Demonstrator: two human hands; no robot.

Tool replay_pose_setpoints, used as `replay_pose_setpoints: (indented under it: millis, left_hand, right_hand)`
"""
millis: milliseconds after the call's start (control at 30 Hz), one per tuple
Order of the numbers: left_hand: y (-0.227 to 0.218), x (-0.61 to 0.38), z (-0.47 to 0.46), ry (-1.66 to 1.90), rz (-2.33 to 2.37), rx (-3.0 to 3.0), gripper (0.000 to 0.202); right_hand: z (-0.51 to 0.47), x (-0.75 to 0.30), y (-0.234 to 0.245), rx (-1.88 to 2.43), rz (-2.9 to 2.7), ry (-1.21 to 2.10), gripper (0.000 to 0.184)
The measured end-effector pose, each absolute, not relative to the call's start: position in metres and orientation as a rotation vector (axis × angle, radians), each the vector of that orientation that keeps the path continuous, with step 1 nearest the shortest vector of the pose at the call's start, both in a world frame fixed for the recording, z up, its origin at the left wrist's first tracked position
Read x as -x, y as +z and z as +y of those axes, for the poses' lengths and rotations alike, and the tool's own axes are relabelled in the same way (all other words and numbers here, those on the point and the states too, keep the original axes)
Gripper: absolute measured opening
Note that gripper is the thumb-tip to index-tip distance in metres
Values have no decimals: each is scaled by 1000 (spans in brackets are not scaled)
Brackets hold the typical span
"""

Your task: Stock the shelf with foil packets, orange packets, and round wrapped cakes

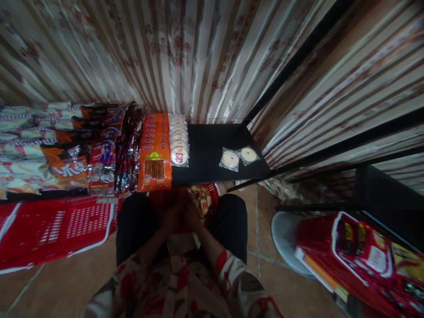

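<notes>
My left hand (170, 216) and my right hand (191, 214) are close together between my knees, low in front of the shelf. They look to be touching, but deep shadow hides the fingers, so I cannot tell whether they are open or closed. Just beyond them a red basket (216, 191) with gold-wrapped packets (202, 201) sits partly under the shelf. Above, on the black shelf (202, 145), two round white crackers in clear wrappers, a left one (229, 159) and a right one (249, 155), lie apart from an overlapping row of similar packs (179, 155).
Orange snack packets (155, 152), dark red packets (102, 163) and white packets (23, 154) fill the shelf's left part. A red basket (82, 221) lies at left. On the right are a grey basin (285, 238) and red bags (364, 247). A pleated curtain (198, 57) hangs behind.
</notes>
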State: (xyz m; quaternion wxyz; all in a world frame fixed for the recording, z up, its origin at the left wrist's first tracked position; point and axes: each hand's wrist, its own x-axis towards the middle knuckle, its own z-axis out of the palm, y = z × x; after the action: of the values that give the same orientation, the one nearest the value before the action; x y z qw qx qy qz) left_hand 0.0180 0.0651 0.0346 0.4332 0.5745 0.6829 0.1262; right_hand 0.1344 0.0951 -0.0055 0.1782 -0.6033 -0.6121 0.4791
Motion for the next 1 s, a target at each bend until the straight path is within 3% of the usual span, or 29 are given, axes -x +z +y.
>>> replay_pose_setpoints:
  millis: [267,533,733,1000]
  left_hand:
    - [36,-10,60,441,1727,-1432,38]
    - [42,-8,64,288,1920,-1352,29]
    - [55,-5,67,395,1900,-1372,28]
    - [66,-5,74,385,1996,-1293,31]
  right_hand:
    - [93,-140,11,1741,-1780,1281,49]
    - [95,-148,12,1677,-1682,1376,41]
    - [98,-157,1,1422,-1584,1453,18]
    - [85,-159,-6,1410,-1267,1621,23]
